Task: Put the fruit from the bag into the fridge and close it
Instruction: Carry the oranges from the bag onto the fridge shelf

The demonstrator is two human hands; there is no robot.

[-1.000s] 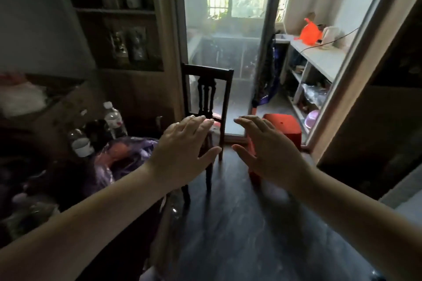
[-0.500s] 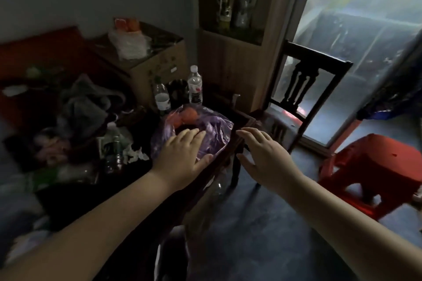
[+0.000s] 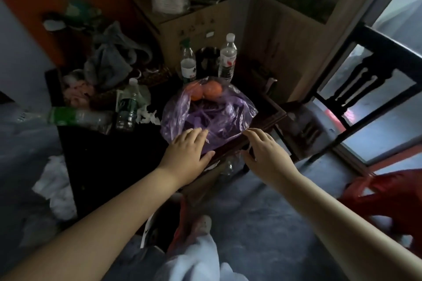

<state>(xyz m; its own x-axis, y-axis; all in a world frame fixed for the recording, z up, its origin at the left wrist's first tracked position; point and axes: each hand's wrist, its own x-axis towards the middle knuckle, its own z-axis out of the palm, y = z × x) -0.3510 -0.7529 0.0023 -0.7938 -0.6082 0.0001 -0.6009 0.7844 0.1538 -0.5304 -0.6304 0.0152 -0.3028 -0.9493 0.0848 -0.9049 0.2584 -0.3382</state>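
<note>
A purple see-through plastic bag [image 3: 212,114] lies on the near corner of a dark wooden table [image 3: 109,162]. Two oranges [image 3: 206,91] show through its far side. My left hand [image 3: 186,150] lies flat with fingers apart on the bag's near left edge. To the right, my right hand [image 3: 266,151] is spread open at the table's corner, its fingertips at the bag's near right edge. Neither hand holds anything. No fridge is in view.
Plastic bottles [image 3: 227,58] stand behind the bag, others [image 3: 127,107] lie among clutter to the left. A cardboard box [image 3: 189,23] stands at the back. A dark wooden chair [image 3: 356,89] is to the right, a red stool [image 3: 388,194] at the lower right.
The view has swung left and down from the doorway to the table. Both open hands have come down onto the near edge of the purple bag.
</note>
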